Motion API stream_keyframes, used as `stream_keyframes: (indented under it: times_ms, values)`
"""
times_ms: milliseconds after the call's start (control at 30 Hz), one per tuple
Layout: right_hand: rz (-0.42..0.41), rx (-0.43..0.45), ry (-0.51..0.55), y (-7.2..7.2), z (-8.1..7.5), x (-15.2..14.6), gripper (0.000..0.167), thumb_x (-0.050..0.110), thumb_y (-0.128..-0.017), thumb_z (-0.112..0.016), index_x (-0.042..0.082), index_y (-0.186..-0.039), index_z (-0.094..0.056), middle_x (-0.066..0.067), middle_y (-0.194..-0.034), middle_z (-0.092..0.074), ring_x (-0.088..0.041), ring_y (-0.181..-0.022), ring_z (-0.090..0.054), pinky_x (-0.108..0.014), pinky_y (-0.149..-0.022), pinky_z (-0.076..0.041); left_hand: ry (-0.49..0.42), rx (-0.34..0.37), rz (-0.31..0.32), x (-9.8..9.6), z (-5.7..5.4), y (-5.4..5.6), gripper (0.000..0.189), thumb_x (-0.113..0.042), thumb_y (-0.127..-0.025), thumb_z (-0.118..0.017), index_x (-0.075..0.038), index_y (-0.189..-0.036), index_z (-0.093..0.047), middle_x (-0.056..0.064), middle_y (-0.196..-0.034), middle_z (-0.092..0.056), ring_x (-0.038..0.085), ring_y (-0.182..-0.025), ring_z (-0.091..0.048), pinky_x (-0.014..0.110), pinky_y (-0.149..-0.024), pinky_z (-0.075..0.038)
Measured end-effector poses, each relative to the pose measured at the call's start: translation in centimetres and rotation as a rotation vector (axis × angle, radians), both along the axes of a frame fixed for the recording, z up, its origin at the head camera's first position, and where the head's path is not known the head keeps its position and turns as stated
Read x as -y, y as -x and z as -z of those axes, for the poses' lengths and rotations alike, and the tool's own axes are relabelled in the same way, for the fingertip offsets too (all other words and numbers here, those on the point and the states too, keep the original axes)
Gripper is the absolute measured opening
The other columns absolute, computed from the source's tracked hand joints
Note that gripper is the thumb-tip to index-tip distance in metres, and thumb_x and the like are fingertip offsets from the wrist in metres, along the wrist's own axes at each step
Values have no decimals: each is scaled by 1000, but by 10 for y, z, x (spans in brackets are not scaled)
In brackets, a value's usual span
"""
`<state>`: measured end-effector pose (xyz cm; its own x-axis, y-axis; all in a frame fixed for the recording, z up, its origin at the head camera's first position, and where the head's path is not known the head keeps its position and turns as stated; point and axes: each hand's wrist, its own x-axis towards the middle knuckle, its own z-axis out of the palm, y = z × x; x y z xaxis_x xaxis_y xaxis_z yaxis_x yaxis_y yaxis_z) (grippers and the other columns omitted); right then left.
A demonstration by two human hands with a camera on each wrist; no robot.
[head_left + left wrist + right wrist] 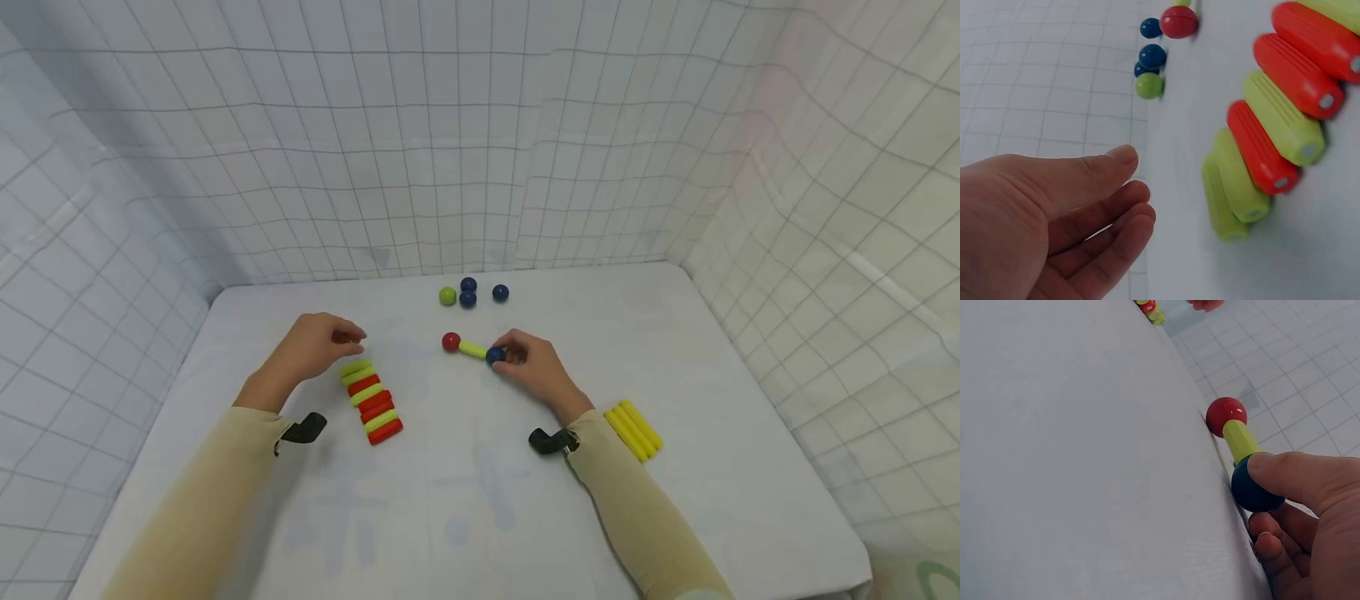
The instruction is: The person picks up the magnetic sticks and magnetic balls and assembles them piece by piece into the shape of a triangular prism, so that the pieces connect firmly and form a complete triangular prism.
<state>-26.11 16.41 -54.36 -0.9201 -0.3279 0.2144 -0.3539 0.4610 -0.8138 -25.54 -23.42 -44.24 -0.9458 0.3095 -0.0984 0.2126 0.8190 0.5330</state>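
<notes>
My right hand (536, 365) pinches a dark blue ball (1251, 489) between thumb and fingers, low over the white table. A short yellow-green rod (1240, 439) joins this ball to a red ball (1227, 417) at its other end. On the left, my left hand (318, 343) hovers with relaxed, slightly bent fingers and holds nothing. Just below it lies a slanted row of short rods (371, 392), red and yellow-green mixed. In the left wrist view, a red rod (1260, 147) shows a silvery disc at its end.
At the table's back stand a green ball (447, 296) and several blue balls (500, 292). Longer yellow rods (633, 430) lie side by side by my right forearm. Grid-patterned white cloth walls (480, 167) enclose the table (450, 533) at the back and sides.
</notes>
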Motion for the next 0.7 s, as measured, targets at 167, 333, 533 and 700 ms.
stream_keyframes:
  times_ms: [167,333,533,700]
  values:
    - [-7,0,-15,0,0,2,28,16,-96,-86,20,-123,-78,4,-96,-69,-17,-86,-63,-34,-77,-53,53,81,16,17,18,-3,27,-13,-102,-77,3,-124,-78,16,-114,-76,30,-100,-67,45,-84,-59]
    - [0,19,-13,-2,1,1,28,17,-95,-86,18,-123,-80,3,-95,-70,-17,-87,-65,-35,-79,-54,68,81,18,18,30,0,23,-6,-101,-74,5,-121,-78,19,-116,-76,34,-104,-70,49,-88,-60]
    - [13,33,-16,-4,2,0,27,16,-96,-85,16,-122,-80,5,-96,-71,-15,-88,-65,-34,-80,-54,77,78,2,18,31,4,25,-7,-100,-75,6,-121,-78,21,-117,-75,36,-106,-69,50,-89,-60]
    - [-18,10,-7,-5,-1,0,28,15,-97,-84,16,-125,-80,5,-100,-72,-16,-90,-65,-34,-81,-56,28,62,-30,14,28,3,28,-12,-100,-75,2,-125,-78,18,-116,-75,35,-105,-67,49,-87,-60]
